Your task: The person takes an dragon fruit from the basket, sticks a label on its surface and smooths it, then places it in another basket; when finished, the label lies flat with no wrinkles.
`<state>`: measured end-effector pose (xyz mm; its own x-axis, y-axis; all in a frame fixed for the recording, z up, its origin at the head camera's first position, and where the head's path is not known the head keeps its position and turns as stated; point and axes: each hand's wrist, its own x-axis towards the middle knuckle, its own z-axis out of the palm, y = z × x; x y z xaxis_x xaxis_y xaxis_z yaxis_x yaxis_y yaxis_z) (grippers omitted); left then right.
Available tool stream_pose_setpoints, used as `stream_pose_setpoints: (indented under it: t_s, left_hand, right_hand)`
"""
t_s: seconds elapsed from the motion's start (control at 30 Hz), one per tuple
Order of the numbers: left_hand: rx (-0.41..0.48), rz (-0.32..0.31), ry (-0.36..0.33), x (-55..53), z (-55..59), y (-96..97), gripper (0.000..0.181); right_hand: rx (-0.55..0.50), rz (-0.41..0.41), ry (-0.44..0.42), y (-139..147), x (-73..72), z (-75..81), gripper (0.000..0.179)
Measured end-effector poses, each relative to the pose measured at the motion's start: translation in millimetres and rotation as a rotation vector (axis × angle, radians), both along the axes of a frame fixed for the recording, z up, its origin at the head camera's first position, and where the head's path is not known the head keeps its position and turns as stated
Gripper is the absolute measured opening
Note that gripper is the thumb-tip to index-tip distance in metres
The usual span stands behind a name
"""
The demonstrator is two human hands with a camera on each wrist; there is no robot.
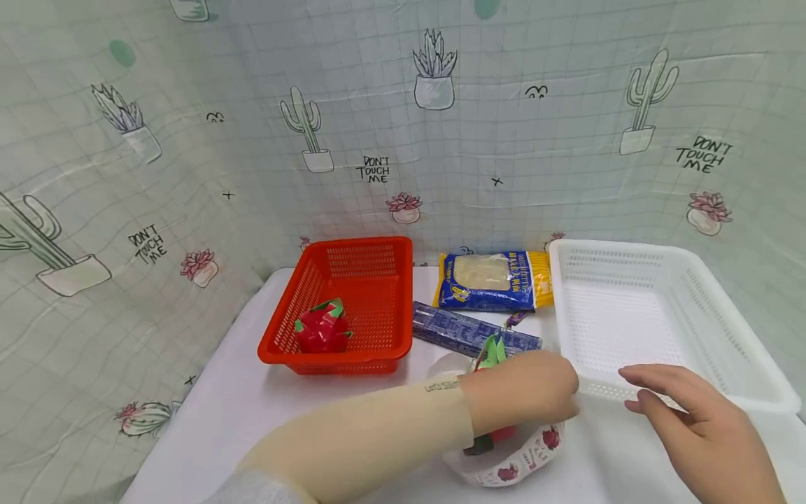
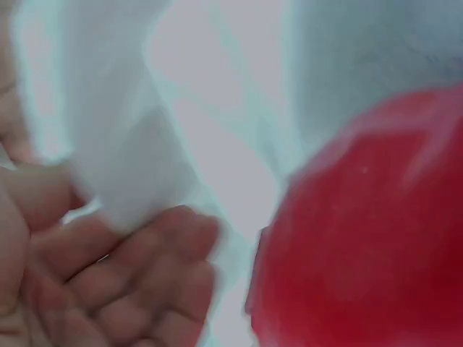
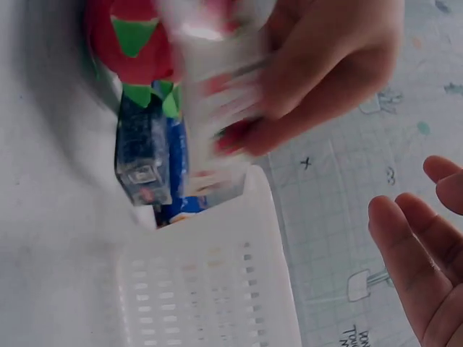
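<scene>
My left hand [image 1: 535, 392] grips the edge of a white round container [image 1: 527, 463] with red fruit-like prints on its side. In the left wrist view its thumb and curled fingers close on a blurred white sheet-like wall. Inside the container sits a red dragon fruit [image 2: 376, 231] with green tips, mostly hidden by the left hand and forearm in the head view. To the right, my right hand [image 1: 699, 420] is held apart from the container with relaxed fingers and nothing in them. It overlaps the near rim of a white basket [image 1: 683, 392] in the head view.
A red basket [image 1: 403, 343] on the left holds another dragon fruit [image 1: 322, 329]. Behind the container lie a long dark-blue box [image 1: 466, 329] and a blue-and-yellow noodle packet [image 1: 491, 280]. A printed cloth [image 1: 491, 140] hangs behind the white tabletop [image 1: 252, 420].
</scene>
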<state>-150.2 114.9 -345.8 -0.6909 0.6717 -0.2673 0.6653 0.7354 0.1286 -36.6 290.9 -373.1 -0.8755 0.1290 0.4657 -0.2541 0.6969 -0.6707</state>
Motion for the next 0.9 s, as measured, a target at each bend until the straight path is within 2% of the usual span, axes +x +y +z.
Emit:
stream_pose_setpoints:
  t_s: [0.03,0.07,0.17,0.27,0.37,0.4,0.47,0.5,0.6,0.73,0.9]
  left_hand:
    - [0.079,-0.004,0.024,0.7,3.1,-9.8,0.017]
    - [0.162,0.019,0.020,2.1,6.7,-20.0,0.016]
    - [0.430,0.123,-0.039,6.8,12.9,-54.0,0.024]
    - [0.713,0.287,-0.165,11.4,11.2,-86.7,0.037]
    - [0.952,0.434,-0.292,16.2,4.1,-112.0,0.050]
    - [1.015,0.469,-0.325,17.9,1.1,-118.7,0.054]
    - [1.114,0.496,-0.378,20.5,-3.4,-127.6,0.064]
    - [1.150,0.489,-0.395,21.4,-5.7,-131.1,0.068]
    - [1.208,0.399,-0.395,23.3,-10.7,-140.4,0.077]
    - [1.256,0.270,-0.411,22.6,-17.8,-145.8,0.081]
    - [1.328,0.213,-0.440,22.4,-27.8,-147.3,0.082]
  right_hand:
    - [-0.002,-0.007,-0.018,1,-0.4,0.4,0.032]
    - [0.002,-0.011,-0.033,1,-1.2,1.4,0.030]
    - [0.009,0.006,-0.077,-2,-8.2,9.2,0.029]
    - [0.032,0.050,-0.093,-13,-21.5,22.8,0.030]
    - [0.039,0.108,-0.133,-31,-37.1,38.3,0.034]
    - [0.048,0.128,-0.164,-39,-42.2,43.7,0.036]
    - [0.062,0.162,-0.230,-53,-51.1,54.3,0.042]
    - [0.062,0.182,-0.261,-61,-55.2,58.9,0.045]
    - [0.059,0.244,-0.319,-82,-68.0,69.7,0.052]
    - [0.040,0.272,-0.255,-101,-81.5,78.1,0.049]
    - [0.014,0.256,-0.169,-113,-91.1,80.7,0.038]
